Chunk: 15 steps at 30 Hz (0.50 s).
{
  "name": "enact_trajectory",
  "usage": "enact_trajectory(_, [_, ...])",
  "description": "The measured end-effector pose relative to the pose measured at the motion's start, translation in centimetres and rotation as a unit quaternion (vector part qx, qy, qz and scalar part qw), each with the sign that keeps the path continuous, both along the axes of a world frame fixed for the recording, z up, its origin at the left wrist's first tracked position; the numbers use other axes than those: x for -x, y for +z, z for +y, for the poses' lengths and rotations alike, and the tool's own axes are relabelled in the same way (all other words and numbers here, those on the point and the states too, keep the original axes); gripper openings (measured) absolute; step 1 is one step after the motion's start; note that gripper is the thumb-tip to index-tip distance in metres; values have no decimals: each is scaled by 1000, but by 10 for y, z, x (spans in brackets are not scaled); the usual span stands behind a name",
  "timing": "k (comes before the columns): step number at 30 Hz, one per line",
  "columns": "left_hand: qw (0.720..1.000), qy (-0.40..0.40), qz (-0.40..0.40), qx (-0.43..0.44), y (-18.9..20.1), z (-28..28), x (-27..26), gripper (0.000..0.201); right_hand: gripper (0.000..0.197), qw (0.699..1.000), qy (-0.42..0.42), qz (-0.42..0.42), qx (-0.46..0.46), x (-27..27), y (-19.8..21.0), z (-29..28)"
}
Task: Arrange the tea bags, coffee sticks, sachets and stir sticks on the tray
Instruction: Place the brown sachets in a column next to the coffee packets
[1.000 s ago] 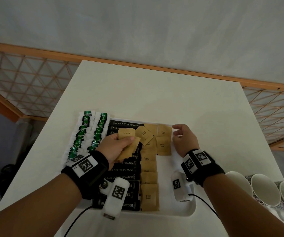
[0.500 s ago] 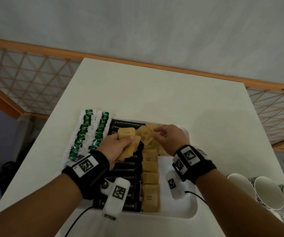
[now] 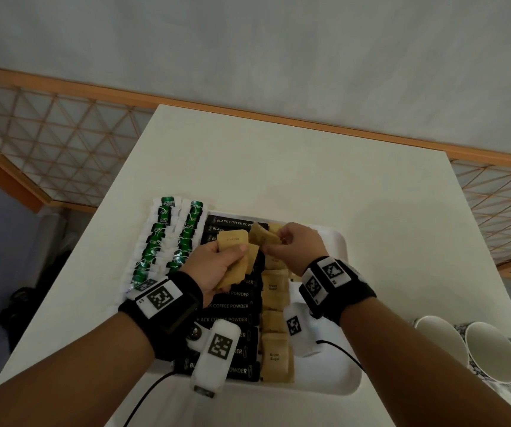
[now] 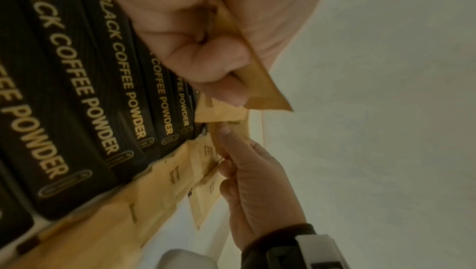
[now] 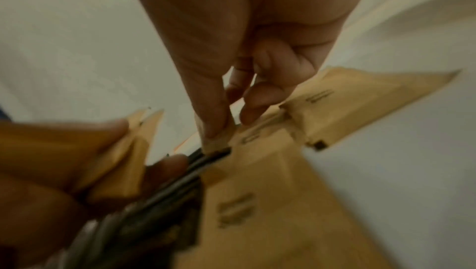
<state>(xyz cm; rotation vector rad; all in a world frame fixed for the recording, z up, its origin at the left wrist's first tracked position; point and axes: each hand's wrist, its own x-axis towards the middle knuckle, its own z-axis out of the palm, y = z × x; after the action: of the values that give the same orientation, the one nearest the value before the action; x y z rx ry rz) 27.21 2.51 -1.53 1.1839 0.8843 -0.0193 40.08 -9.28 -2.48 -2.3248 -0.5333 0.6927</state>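
A white tray (image 3: 342,306) holds a column of black coffee sticks (image 3: 232,306) and, to their right, a column of brown sugar sachets (image 3: 274,359). Green tea bags (image 3: 161,238) lie in two rows left of the tray. My left hand (image 3: 217,263) grips a small stack of brown sachets (image 3: 232,241) above the coffee sticks. My right hand (image 3: 291,245) pinches one loose brown sachet (image 3: 261,237) at the top of the sachet column. In the right wrist view, thumb and fingertips (image 5: 219,130) close on a sachet's (image 5: 257,132) corner. No stir sticks are in view.
The tray sits on a white table (image 3: 309,174) with bare surface beyond it. Three white cups (image 3: 488,349) stand at the table's right front corner. A wooden lattice rail (image 3: 47,155) borders the table on the left and right.
My right hand moved left from the tray's right part to the loose sachets at the top of the column and took hold of one. My left hand kept its stack nearly still.
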Motion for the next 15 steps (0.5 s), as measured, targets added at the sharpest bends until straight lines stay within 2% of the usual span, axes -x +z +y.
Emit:
enact_trajectory(3, [1000,13,2,1,1,-1,-1,12,21,994,-54,-1,-97,9,10,-6])
enact_trajectory(5, [1000,18,5,5,3,-3,-2,11,18,992,-49,-34,-113,20,19,-11])
enact_trajectory(7, [1000,10,4,16,6,-7,-3,13,15,993,17,-100,-55,34,25,-20])
enact_trajectory(10, [999,-13,-10,30,11,-14,-2,27,11,969,112,-218,8,50,24,-32])
enact_trajectory(12, [999,-37,-15,15,10,-20,0,33,11,970,124,-210,2,53,18,-39])
enact_trajectory(15, [998,-65,-25,2,7,-28,3,16,10,971,156,-170,-58,58,12,-48])
